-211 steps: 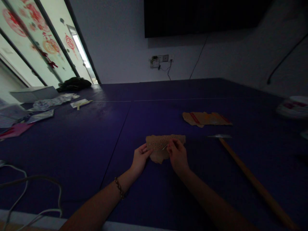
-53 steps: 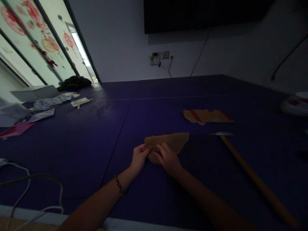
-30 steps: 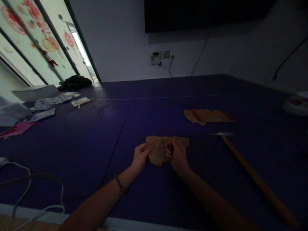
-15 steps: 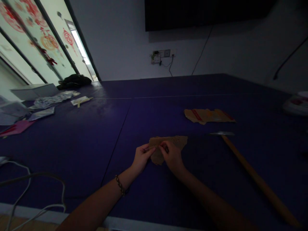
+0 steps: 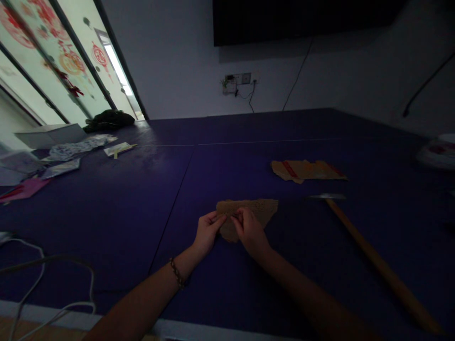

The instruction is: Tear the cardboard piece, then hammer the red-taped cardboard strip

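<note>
A torn piece of brown cardboard (image 5: 265,208) with rows of small holes is held just over the purple table (image 5: 142,213). My left hand (image 5: 207,230) grips its left edge between thumb and fingers. Against the cardboard's face, my right hand (image 5: 250,232) is closed in a pinch; whatever sits between those fingertips is too small and dark to make out. Both sets of fingertips are close together near the middle-left of the piece. A bracelet (image 5: 177,273) circles my left wrist.
To the right lies a hammer (image 5: 377,260) with a long wooden handle. Behind it is another torn cardboard piece (image 5: 305,170) with red print. Papers and a pink folder (image 5: 30,188) lie at far left, with white cables (image 5: 42,270) at the near left.
The cardboard has shifted slightly left and tilted a little in my hands. My right fingers have moved slightly, still pinched at its face. The hammer and the other cardboard stay put.
</note>
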The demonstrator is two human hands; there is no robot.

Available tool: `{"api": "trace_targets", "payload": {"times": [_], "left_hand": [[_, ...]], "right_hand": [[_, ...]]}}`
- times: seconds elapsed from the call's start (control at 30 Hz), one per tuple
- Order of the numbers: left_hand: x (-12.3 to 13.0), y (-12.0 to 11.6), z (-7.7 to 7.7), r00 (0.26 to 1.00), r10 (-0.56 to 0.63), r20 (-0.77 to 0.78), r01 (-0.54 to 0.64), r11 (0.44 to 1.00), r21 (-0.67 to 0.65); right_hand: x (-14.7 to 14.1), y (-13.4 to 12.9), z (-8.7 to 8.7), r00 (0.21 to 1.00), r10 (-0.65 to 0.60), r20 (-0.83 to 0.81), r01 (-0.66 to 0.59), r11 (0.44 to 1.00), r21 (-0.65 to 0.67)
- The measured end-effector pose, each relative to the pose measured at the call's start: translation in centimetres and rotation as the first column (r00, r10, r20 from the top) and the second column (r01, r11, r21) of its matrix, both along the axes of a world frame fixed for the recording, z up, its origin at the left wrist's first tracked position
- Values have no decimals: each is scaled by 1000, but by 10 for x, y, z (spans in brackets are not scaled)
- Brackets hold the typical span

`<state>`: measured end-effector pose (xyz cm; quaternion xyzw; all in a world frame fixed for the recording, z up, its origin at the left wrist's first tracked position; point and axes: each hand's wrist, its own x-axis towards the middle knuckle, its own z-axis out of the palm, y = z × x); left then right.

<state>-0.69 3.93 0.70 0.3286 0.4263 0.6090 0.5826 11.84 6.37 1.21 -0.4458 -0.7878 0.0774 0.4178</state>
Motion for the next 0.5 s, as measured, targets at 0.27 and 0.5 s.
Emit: {"api": "trace_targets", "payload": {"times": [0.27, 0.5], "left_hand": [[-1, 0, -1, 1000, -11, -18, 11, 1000, 7], [0, 0, 0, 994, 107, 13, -106, 992, -63]], "right_hand": [[3, 2, -2, 976, 18, 219, -39, 995, 95], [6, -12, 0, 994, 109, -22, -103, 979, 178]]}}
